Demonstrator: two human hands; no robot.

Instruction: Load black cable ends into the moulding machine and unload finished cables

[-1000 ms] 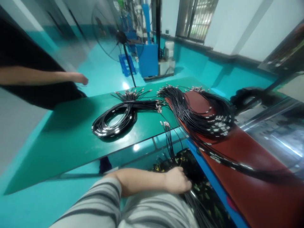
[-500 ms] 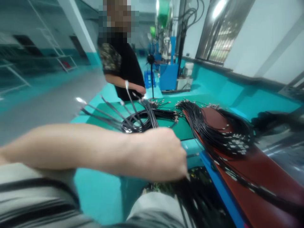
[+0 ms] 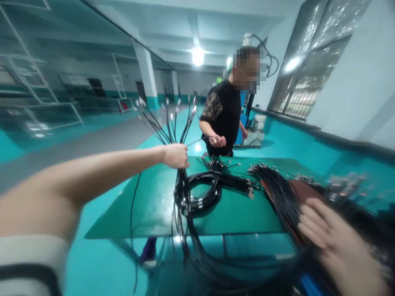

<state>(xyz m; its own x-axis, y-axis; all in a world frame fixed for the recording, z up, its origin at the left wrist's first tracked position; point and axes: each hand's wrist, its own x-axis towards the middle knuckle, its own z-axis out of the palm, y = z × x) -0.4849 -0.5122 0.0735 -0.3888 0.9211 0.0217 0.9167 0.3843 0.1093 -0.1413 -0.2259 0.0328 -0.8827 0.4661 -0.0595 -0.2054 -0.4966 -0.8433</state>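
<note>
My left hand [image 3: 176, 156] is closed around a bundle of thin black cables [image 3: 182, 181], raised over the green table. Their metal-tipped ends fan out above the fist, and the rest hangs past the table's front edge. At the right, my right hand [image 3: 324, 234], somewhat blurred, has its fingers curled around dark cables. The hanging strands sweep low across the view toward it. Behind the left fist lies a coil of black cables [image 3: 212, 197]. A thick bundle of black cables [image 3: 277, 197] rests on a brown surface [image 3: 304, 191] beside my right hand.
Across the green table [image 3: 240, 218] stands a co-worker [image 3: 224, 111] in a black shirt, one hand holding a thin dark cable. A loose single cable [image 3: 132, 222] hangs off the table's left side. A window wall is on the right; white frames stand at left.
The view has tilted up and turned left. My left arm has swung from low in front out over the table, now with cables in the fist. My right hand has come into view.
</note>
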